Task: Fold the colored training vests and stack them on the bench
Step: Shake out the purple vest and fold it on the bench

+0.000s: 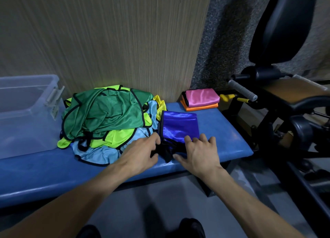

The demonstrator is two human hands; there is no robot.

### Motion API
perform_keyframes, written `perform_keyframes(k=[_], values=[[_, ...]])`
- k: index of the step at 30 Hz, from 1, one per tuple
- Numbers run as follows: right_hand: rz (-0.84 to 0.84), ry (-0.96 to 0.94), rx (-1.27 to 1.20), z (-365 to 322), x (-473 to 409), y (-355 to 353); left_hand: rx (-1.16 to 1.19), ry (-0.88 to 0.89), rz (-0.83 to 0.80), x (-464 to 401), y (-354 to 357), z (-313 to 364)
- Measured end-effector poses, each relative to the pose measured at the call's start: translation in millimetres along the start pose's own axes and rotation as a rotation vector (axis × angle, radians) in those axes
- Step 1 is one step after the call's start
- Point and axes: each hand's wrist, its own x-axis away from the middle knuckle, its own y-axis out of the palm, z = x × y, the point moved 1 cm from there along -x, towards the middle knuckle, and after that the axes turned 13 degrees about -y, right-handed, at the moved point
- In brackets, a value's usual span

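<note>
A padded blue bench (223, 123) with a smooth vinyl top stands against a wood-grain wall panel (107, 37). On it, a glossy folded purple vest (180, 126) lies near the front edge; both hands rest with fingers spread on its black-trimmed near end, left hand (141, 153), right hand (200, 152). A rumpled heap of unfolded vests (107, 118) touches its left side. 2 folded vests, pink on orange (201, 99), sit at the far right corner. A clear plastic bin (26, 112) stands left.

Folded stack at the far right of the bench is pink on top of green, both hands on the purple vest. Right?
Not quite. The head view shows the pink vest lying on an orange vest, not green. The left hand and right hand are both on the purple vest.
</note>
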Motion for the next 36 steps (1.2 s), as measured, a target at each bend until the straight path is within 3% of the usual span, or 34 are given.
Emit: perform_keyframes(k=[6,16,25,28,32,36], values=[[0.065,0.031,0.050,-5,0,5,0.073,0.123,0.002,5,9,10],[0.038,0.034,0.039,-7,-1,3,0.375,0.009,-0.128,-1,14,9],[0.106,0.039,0.069,-9,-3,8,0.518,-0.098,0.054,6,16,21],[0.127,0.027,0.068,-6,-4,17,0.417,-0.033,0.113,10,14,20],[0.174,-0.056,0.051,1,0,25,0.139,0.189,0.220,14,14,14],[0.202,-0.116,0.080,-2,1,29,-0.088,0.294,0.219,17,25,14]])
